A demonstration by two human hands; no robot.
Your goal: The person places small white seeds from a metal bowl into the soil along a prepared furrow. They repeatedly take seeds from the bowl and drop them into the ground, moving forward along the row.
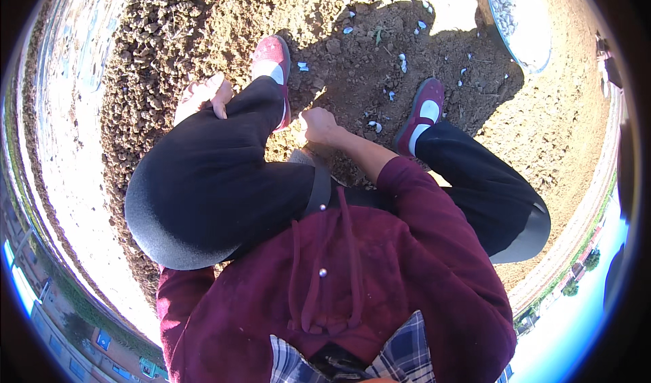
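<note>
My left hand (206, 94) is beside my bent left leg, at the edge of the clumpy soil; its fingers are bent and partly hidden, and whether it holds anything is unclear. Low between my feet, my right hand (319, 124) is closed like a fist just above the ground. Glare and the hand itself hide what may be in its fingers. White cloves that look like garlic (403, 62) lie scattered on the shaded soil (356, 83) between and ahead of my shoes. A blue-rimmed basin (535, 71) at the upper right holds many similar pale cloves (503, 12).
My left shoe (272, 52) and right shoe (427, 103) stand on the soil, apart. Beyond my left side runs a long, brightly lit pale strip (76, 103), perhaps plastic sheeting. A small green plant (378, 34) grows ahead. Buildings show at the lower left rim.
</note>
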